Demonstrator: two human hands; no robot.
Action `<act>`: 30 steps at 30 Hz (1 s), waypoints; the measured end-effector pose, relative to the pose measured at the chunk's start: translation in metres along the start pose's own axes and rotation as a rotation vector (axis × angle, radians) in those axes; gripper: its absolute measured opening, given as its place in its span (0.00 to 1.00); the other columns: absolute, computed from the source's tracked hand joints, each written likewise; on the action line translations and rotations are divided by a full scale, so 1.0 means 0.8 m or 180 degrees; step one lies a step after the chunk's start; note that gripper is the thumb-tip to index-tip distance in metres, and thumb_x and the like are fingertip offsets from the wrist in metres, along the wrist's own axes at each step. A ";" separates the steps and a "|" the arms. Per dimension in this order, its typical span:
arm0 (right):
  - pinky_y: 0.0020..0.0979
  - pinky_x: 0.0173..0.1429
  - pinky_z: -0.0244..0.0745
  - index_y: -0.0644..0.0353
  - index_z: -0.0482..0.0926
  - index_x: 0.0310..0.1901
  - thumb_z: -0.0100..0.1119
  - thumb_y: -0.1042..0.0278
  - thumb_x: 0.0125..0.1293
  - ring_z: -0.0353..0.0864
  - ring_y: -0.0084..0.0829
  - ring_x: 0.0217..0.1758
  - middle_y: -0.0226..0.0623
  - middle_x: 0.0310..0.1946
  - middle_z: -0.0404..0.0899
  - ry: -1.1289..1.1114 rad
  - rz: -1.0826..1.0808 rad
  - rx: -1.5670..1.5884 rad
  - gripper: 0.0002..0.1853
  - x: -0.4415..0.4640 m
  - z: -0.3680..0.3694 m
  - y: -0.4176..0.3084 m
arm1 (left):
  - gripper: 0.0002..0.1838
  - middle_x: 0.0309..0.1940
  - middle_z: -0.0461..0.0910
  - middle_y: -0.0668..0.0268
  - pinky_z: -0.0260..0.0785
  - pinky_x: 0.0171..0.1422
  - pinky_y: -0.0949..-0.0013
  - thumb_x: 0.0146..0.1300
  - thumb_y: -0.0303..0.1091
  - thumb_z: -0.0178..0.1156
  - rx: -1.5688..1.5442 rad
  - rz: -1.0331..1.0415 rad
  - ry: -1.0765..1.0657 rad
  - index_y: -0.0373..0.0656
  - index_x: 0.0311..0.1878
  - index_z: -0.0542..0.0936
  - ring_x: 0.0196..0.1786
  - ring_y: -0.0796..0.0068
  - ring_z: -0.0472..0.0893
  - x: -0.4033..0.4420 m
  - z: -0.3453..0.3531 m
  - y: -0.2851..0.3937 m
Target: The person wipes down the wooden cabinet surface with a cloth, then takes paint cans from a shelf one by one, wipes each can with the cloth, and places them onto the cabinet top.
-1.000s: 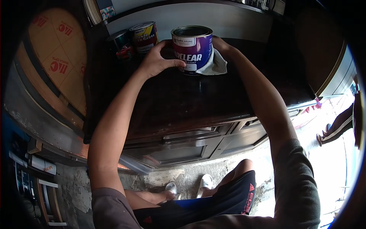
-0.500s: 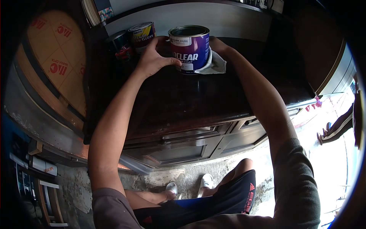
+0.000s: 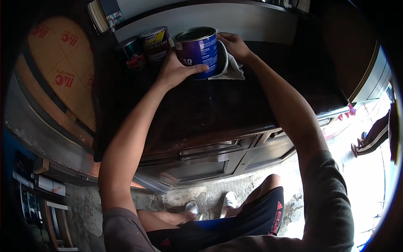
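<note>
A blue and purple paint can (image 3: 201, 52) stands upright on the dark wooden cabinet top (image 3: 201, 109). My left hand (image 3: 174, 69) is wrapped round its left side, the thumb lying across the front of the label. On the can's right side, my right hand (image 3: 236, 45) pinches a pale cloth (image 3: 230, 69) near the rim. The cloth hangs down along the can and its lower end rests on the cabinet top. Part of the left fingers is hidden behind the can.
Two other cans, one with a yellow label (image 3: 154, 44) and one dark green and red (image 3: 132, 53), stand close on the left. A raised back panel (image 3: 247, 27) rises behind. Wrapped brown board (image 3: 63, 63) leans at left. Another person's leg (image 3: 373, 136) shows at far right.
The can has turned, its label lettering shifting left and the fine print coming into view. My right hand has come out from behind the can, pulling the cloth's upper part up to the rim.
</note>
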State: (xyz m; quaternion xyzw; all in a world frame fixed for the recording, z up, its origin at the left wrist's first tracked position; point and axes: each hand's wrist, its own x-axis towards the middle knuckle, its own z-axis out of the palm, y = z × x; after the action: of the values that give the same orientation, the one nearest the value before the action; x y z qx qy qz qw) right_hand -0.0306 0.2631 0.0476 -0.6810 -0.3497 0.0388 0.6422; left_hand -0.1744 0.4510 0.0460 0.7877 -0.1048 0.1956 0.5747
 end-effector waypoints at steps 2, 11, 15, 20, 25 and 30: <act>0.22 0.48 0.77 0.61 0.80 0.56 0.50 0.57 0.77 0.80 0.20 0.42 0.34 0.44 0.84 -0.0198 -0.0229 0.0063 0.18 0.001 0.001 -0.001 | 0.50 0.60 0.71 0.48 0.74 0.62 0.57 0.39 0.30 0.81 0.0366 0.0209 0.0057 0.37 0.66 0.63 0.57 0.56 0.79 0.000 0.002 -0.001; 0.20 0.49 0.77 0.61 0.81 0.55 0.52 0.64 0.76 0.80 0.17 0.41 0.31 0.42 0.84 -0.0294 -0.1048 0.0246 0.14 0.006 0.013 -0.001 | 0.61 0.66 0.67 0.52 0.65 0.72 0.55 0.31 0.22 0.81 0.1749 0.1053 0.0755 0.40 0.73 0.57 0.67 0.52 0.71 0.000 -0.018 -0.018; 0.20 0.49 0.78 0.61 0.81 0.54 0.53 0.65 0.75 0.80 0.17 0.40 0.31 0.42 0.84 -0.0242 -0.1027 0.0201 0.14 0.002 0.013 -0.005 | 0.63 0.67 0.67 0.53 0.63 0.72 0.54 0.30 0.20 0.80 0.1776 0.1222 0.0760 0.40 0.74 0.55 0.69 0.52 0.69 0.002 -0.019 -0.023; 0.20 0.48 0.78 0.61 0.82 0.54 0.54 0.64 0.75 0.80 0.17 0.40 0.31 0.42 0.84 -0.0196 -0.1006 0.0154 0.14 0.003 0.013 -0.001 | 0.63 0.67 0.67 0.55 0.64 0.72 0.55 0.30 0.18 0.79 0.1816 0.1240 0.0771 0.41 0.75 0.55 0.69 0.53 0.69 0.003 -0.020 -0.025; 0.20 0.49 0.78 0.62 0.82 0.53 0.55 0.64 0.74 0.80 0.18 0.39 0.32 0.40 0.85 -0.0199 -0.1025 0.0066 0.14 0.004 0.013 -0.003 | 0.62 0.66 0.69 0.55 0.65 0.71 0.55 0.30 0.18 0.79 0.1816 0.1380 0.0805 0.41 0.74 0.57 0.68 0.53 0.70 0.003 -0.023 -0.022; 0.19 0.49 0.78 0.62 0.83 0.52 0.56 0.64 0.73 0.80 0.18 0.39 0.32 0.40 0.85 -0.0206 -0.1042 0.0014 0.13 0.002 0.015 -0.003 | 0.59 0.64 0.71 0.56 0.67 0.70 0.57 0.31 0.18 0.79 0.1829 0.1576 0.0863 0.42 0.72 0.59 0.66 0.53 0.72 0.003 -0.024 -0.023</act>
State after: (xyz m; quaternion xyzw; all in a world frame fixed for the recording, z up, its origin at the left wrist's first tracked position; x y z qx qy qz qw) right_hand -0.0363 0.2743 0.0485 -0.6120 -0.4763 -0.0437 0.6298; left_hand -0.1689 0.4753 0.0358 0.8343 -0.1557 0.4516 0.2751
